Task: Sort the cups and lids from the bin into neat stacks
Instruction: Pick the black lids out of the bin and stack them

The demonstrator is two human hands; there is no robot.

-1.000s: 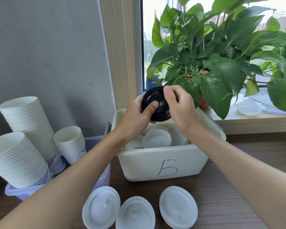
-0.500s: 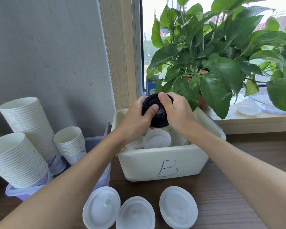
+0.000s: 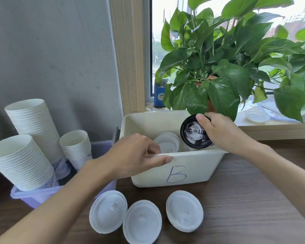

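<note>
Both hands up at the bin (image 3: 197, 162), bare forearms entering from the bottom corners.
Straddling front rim with left hand (image 3: 134, 155): back up, thumb flat along outside of wall, fingers curled down inside; can't tell whether clamped on the wall or on anything within. Pinching black lid (image 3: 192, 136) by its edge with right hand (image 3: 224, 132), higher, over the far-right part: thumb tip on near face at top, fingers behind, hidden; lid on edge, face toward camera. Left forearm angled up-right, right forearm up-left, wrists well apart.

Plant leaves (image 3: 222, 95) overhang the bin's (image 3: 201, 161) far rim.
</note>
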